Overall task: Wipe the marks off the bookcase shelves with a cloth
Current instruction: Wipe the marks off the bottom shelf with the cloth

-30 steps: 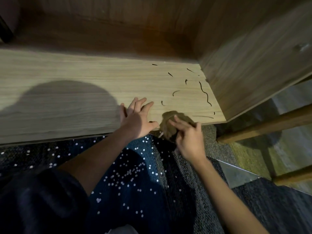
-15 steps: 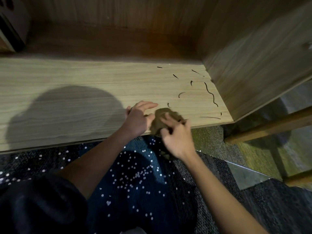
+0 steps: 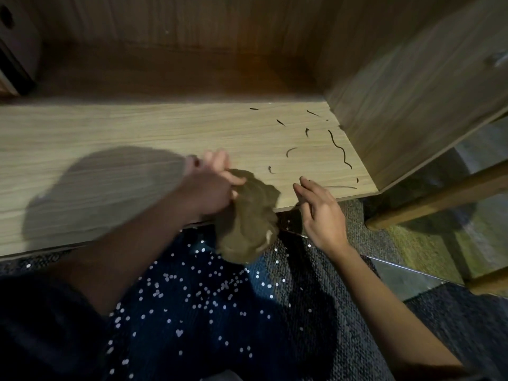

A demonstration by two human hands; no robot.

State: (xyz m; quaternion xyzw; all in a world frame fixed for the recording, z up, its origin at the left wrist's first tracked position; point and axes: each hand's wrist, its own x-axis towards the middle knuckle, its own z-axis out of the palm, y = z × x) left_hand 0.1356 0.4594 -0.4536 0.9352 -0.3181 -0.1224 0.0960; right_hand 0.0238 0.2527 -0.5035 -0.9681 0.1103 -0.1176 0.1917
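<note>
I've got the left hand [image 3: 209,185] bunched tight round the cloth [image 3: 247,218], a soft, crumpled olive wad drooping over the shelf's front edge. The right hand [image 3: 321,213] hovers just beside it, loose-fingered and holding nothing. The shelf [image 3: 137,138] is pale, straight-grained board. Thin, dark, squiggly marks [image 3: 338,147] crowd its right end, close to the upright side panel [image 3: 412,105]. Open board runs away leftward.

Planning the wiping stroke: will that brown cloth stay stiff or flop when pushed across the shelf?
Likely floppy: the cloth bunches in the left hand and droops over the shelf edge. Probably light: one hand holds it. Pushed, it may crumple, not slide flat.
</note>
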